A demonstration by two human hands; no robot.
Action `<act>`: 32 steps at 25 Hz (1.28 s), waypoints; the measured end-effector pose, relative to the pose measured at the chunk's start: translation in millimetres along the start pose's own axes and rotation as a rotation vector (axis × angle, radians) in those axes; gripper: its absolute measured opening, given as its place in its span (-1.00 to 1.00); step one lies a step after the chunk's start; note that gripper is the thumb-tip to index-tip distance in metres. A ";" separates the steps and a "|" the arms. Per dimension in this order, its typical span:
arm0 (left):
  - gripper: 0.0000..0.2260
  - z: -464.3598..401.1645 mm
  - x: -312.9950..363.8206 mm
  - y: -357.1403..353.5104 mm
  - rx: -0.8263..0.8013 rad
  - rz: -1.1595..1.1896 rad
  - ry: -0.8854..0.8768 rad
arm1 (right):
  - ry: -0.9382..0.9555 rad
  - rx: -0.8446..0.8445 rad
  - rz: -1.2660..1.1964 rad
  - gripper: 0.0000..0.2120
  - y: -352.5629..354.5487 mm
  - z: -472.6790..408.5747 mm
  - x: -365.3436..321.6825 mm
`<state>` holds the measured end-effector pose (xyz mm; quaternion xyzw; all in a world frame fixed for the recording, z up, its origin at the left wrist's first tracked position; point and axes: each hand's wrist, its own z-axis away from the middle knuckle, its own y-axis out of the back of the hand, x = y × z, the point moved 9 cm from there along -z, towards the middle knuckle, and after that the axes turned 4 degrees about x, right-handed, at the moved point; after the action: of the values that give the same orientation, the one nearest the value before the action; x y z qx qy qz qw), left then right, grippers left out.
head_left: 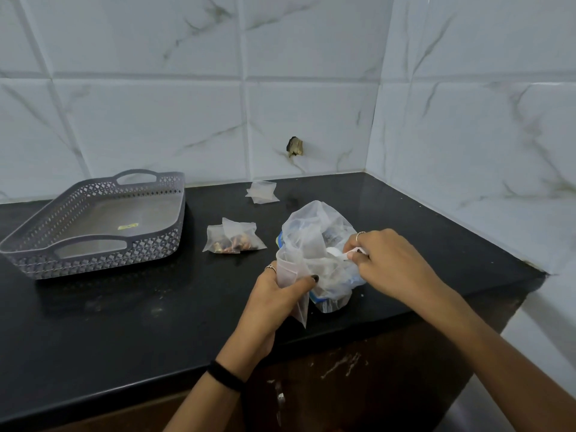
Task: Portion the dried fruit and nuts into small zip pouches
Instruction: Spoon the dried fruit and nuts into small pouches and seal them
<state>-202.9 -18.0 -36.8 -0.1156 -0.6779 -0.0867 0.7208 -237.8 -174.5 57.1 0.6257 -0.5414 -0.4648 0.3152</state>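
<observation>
The big clear bag (pixel 318 244) of dried fruit and nuts sits near the front edge of the black counter (pixel 124 322), mouth crumpled open, and you are working a white spoon (pixel 338 254) down into it. Your right hand (pixel 386 263) pinches the spoon's handle, fingers curled around it; your left hand (pixel 277 294) grips an unfilled small pouch (pixel 290 282), thumb pressed on its front, right against the bag. Hold that pouch's mouth open and upright, touching the bag's rim, so the scoop travels the shortest way. Take a modest spoonful; the loose plastic may snag the spoon. Two filled pouches (pixel 233 240) lie just left, spare empty pouches (pixel 261 192) nearer the wall, the grey basket (pixel 93 244) well apart.
</observation>
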 end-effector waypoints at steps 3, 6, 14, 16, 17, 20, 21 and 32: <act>-0.61 -1.6 -1.3 0.8 0.011 -0.007 -0.010 | -0.020 -0.045 -0.050 -0.77 -6.4 -4.7 2.6; -0.58 -4.1 -3.0 1.7 0.029 -0.022 -0.023 | -0.026 -0.083 -0.091 -0.75 -17.5 -9.5 -1.0; -0.66 -5.7 5.1 1.2 0.040 -0.022 -0.095 | -0.270 -0.235 -0.612 -0.82 -23.9 -5.9 21.3; -0.67 -4.7 10.4 -4.1 0.007 -0.007 -0.125 | -0.501 -0.241 -0.924 -0.85 -40.4 -1.0 39.1; -0.67 -3.8 12.2 -6.0 -0.009 0.002 -0.138 | -0.613 -0.244 -1.059 -0.84 -49.9 3.8 45.9; -0.66 0.0 13.5 -7.1 -0.035 0.014 -0.157 | -0.853 -0.271 -1.400 -0.79 -74.4 18.8 53.2; -0.67 0.7 12.7 -5.6 -0.030 0.015 -0.159 | -0.887 -0.271 -1.467 -0.77 -78.6 20.8 53.5; -0.67 6.3 13.0 12.3 0.076 -0.156 -0.123 | -0.826 -0.147 -1.615 -0.76 -60.0 25.5 59.9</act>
<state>-204.6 -4.0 -24.1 -0.0401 -0.7306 -0.1094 0.6727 -239.5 -217.0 -20.6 0.5767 0.0226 -0.7648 -0.2863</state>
